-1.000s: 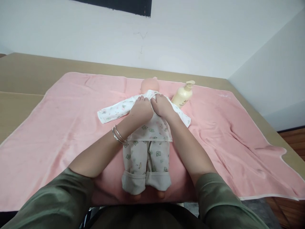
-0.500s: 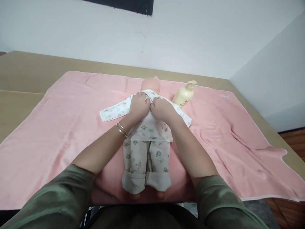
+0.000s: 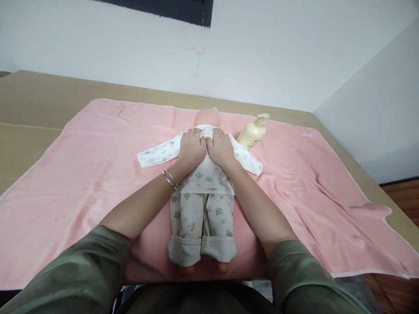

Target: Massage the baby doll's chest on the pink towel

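A baby doll (image 3: 207, 118) lies stretched out on a pink blanket, its head away from me and its feet at the near edge. It wears a white printed shirt (image 3: 207, 179) and matching trousers (image 3: 218, 213) with turned-up cuffs. My left hand (image 3: 192, 146) rests flat on the left of the shirt's upper part, fingers pointing toward the collar. Beside it, my right hand (image 3: 220, 147) lies flat on the other side, the two thumbs close together. Both hands are open and hold nothing. The shirt beneath my palms is hidden.
A cream pump bottle (image 3: 252, 132) stands on the blanket just right of the doll's shoulder. The wrinkled pink blanket (image 3: 310, 196) covers much of the tan table (image 3: 32, 98). Behind the table rises a white wall (image 3: 262, 52) with a dark frame (image 3: 190, 11).
My right hand has gone from curled fingers at the collar to lying flat on the shirt. The collar now sits straighter. My left hand stays nearly in place.
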Motion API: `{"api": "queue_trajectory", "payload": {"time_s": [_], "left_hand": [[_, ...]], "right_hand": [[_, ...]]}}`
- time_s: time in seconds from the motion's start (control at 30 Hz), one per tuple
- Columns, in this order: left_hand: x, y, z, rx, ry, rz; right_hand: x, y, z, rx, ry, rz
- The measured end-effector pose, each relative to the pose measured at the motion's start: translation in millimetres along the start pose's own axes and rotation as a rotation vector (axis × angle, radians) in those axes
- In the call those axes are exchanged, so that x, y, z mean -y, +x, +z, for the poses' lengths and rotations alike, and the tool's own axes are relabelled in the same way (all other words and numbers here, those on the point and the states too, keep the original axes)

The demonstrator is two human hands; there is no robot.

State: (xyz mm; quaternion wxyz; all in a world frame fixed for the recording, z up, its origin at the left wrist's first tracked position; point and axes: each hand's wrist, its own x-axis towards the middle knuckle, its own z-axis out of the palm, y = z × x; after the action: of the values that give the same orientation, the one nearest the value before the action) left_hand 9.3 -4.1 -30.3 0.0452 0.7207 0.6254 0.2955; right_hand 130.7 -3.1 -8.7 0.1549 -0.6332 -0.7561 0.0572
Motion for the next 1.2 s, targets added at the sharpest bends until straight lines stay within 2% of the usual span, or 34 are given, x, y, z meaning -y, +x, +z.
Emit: {"api": "queue_trajectory", "payload": {"time_s": [0.33, 0.53, 0.63, 0.77, 0.9, 1.07, 1.2], "left_hand": [[2.8, -0.9, -1.1, 0.001, -0.034, 0.016], [-11.4, -4.4, -21.8, 0.156, 0.11, 0.068], [-19.8, -10.7, -27.5, 0.198, 0.1, 0.085], [-14.9, -8.5, -20.3, 0.134, -0.039, 0.049], [3.4, 5.7, -9.3, 0.061, -0.162, -0.025], [9.5, 13.5, -8.3, 0.047, -0.126, -0.063], [-0.3, 7.7, -13.5, 0.105, 0.007, -0.016]], "right_hand": [[-0.7, 1.2, -3.3, 0.008, 0.009, -0.021], [-11.1, 5.8, -9.4, 0.029, 0.173, -0.018], [-17.3, 9.8, -11.4, 0.033, 0.203, -0.001], [-16.9, 9.5, -16.7, 0.06, 0.164, -0.026], [3.1, -6.8, -29.4, 0.123, -0.018, -0.015], [25.4, -29.5, -46.3, 0.191, -0.172, -0.028], [16.0, -21.0, -45.1, 0.184, -0.084, -0.054]]}}
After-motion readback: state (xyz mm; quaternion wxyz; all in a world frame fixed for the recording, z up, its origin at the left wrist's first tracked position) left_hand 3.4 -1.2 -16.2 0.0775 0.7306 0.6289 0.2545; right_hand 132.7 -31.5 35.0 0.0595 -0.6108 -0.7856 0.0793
